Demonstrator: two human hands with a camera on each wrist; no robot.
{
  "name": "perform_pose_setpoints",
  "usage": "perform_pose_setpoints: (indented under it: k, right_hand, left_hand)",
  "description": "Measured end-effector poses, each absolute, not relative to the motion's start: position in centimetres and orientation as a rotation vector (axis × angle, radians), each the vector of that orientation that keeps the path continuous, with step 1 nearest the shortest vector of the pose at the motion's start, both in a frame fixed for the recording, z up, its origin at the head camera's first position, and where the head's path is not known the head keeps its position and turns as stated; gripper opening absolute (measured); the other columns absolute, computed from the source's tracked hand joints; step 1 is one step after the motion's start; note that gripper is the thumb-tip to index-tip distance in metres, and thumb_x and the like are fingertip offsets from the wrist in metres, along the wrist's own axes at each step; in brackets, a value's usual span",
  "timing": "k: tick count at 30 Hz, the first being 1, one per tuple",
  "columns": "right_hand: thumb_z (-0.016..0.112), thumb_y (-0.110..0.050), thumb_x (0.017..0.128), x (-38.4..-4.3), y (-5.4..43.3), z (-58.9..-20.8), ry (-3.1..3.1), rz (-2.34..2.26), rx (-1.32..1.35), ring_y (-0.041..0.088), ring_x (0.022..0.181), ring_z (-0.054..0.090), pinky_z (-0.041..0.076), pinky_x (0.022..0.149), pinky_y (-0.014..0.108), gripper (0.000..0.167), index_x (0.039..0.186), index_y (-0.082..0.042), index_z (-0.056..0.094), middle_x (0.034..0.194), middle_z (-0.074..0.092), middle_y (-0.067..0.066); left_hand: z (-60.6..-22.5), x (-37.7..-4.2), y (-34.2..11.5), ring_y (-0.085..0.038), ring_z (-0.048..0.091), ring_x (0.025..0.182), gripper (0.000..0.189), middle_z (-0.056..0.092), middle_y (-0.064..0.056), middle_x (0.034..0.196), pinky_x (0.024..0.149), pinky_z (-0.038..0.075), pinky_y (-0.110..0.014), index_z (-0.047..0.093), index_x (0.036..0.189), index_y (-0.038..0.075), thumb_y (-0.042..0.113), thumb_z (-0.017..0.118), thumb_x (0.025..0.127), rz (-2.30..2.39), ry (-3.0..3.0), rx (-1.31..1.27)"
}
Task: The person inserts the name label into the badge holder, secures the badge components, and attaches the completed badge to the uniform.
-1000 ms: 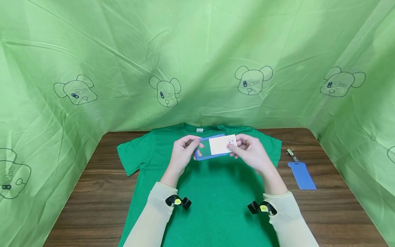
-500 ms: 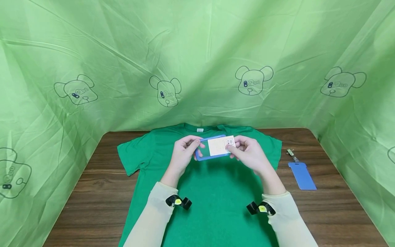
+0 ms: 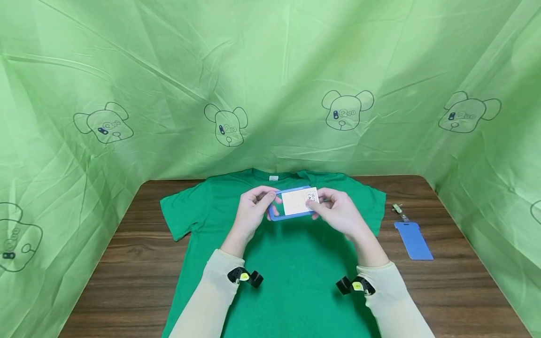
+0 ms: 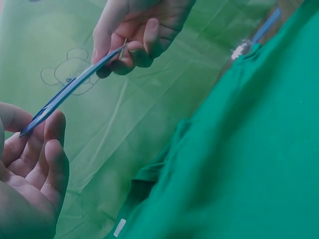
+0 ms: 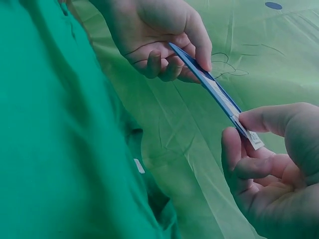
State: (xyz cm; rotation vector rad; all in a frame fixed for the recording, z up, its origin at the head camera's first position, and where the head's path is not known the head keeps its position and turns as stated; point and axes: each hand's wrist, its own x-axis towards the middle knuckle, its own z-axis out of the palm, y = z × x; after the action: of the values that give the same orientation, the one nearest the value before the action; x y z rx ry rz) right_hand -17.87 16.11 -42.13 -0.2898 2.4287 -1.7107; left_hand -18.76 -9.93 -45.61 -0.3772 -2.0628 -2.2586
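Observation:
In the head view my left hand (image 3: 251,209) pinches the left end of a blue-rimmed card holder (image 3: 277,218), thumb on top. The holder's see-through left part shows green behind it. My right hand (image 3: 341,213) pinches a white ID card (image 3: 293,203) near its printed right end. Most of the card overlaps the holder, and its right end sticks out a little past the rim. The right wrist view shows the card's tip (image 5: 255,141) projecting between the right thumb and fingers. Both hands hold these above a green T-shirt (image 3: 291,277) spread on the table.
A blue badge holder (image 3: 414,241) with a metal clip (image 3: 397,208) lies on the wooden table (image 3: 460,286) to the right of the shirt. Green cloth walls (image 3: 279,80) printed with bear heads stand at the back and both sides.
The right hand has moved left with the ID card, which slides further over the card holder. Less of the card sticks out at the right. The left hand has barely moved.

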Motion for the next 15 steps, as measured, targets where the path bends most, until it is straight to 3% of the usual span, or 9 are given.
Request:
perform_pose_setpoints:
  k: [3, 8, 15]
  right_hand:
    - [0.076, -0.022, 0.106, -17.84, 15.97, -42.19, 2.429, -1.713, -0.305, 0.035, 0.081, 0.075, 0.034, 0.051, 0.028, 0.025, 0.118, -0.001, 0.074, 0.095, 0.079, 0.013]
    - [0.078, -0.024, 0.104, -17.76, 15.75, -42.28, 2.427, -1.716, -0.303, 0.023, 0.074, 0.071, 0.033, 0.051, 0.028, 0.028, 0.115, 0.001, 0.072, 0.092, 0.077, 0.017]
    - [0.078, -0.025, 0.104, -17.6, 15.45, -42.28, 2.418, -1.719, -0.283, 0.025, 0.071, 0.07, 0.03, 0.049, 0.026, 0.025, 0.108, -0.002, 0.068, 0.087, 0.075, 0.02]
  left_hand:
    - [-45.62, -18.72, -9.85, -0.017, 0.07, 0.062, 0.02, 0.078, -0.007, 0.091, 0.053, 0.052, -0.027, 0.078, 0.115, 0.001, 0.016, 0.065, 0.112, -2.265, -2.064, -0.385]
    - [-45.64, -18.66, -9.74, -0.018, 0.069, 0.062, 0.02, 0.074, -0.01, 0.088, 0.052, 0.052, -0.028, 0.077, 0.118, 0.0, 0.014, 0.065, 0.111, -2.267, -2.088, -0.4]
    - [-45.61, -18.57, -9.7, -0.016, 0.065, 0.065, 0.021, 0.075, -0.01, 0.098, 0.054, 0.052, -0.027, 0.077, 0.123, 0.003, 0.011, 0.076, 0.103, -2.296, -2.119, -0.421]
